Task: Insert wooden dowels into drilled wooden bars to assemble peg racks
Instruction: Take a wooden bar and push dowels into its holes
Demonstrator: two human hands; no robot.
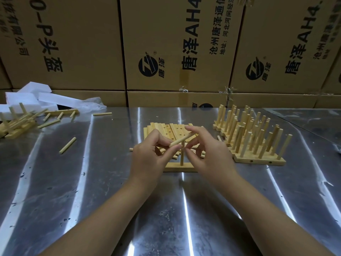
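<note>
So here's where I'm at. My left hand has the dowel pinched between thumb and fingertips at its near-left end. My right hand is curled in at the far-right end. Honestly I can't tell whether it's really gripping the dowel or just touching it.

The thing that matters is that the dowel is lying almost flat. Its long axis runs from near-left up to far-right, crossing just above the top of the one peg already standing. The bar sits flat on the table right under both hands, long side running left-right, with the peg upright in it. So the dowel is roughly a quarter turn off from how it needs to go in.

I reckon the next bit is tipping it vertical and dropping it straight down beside that peg. My hands hide the free holes, so I can't say which side is open. Both hands are about equally close to the bar.

More drilled bars are stacked just behind, and the finished racks are off to the right.
</note>
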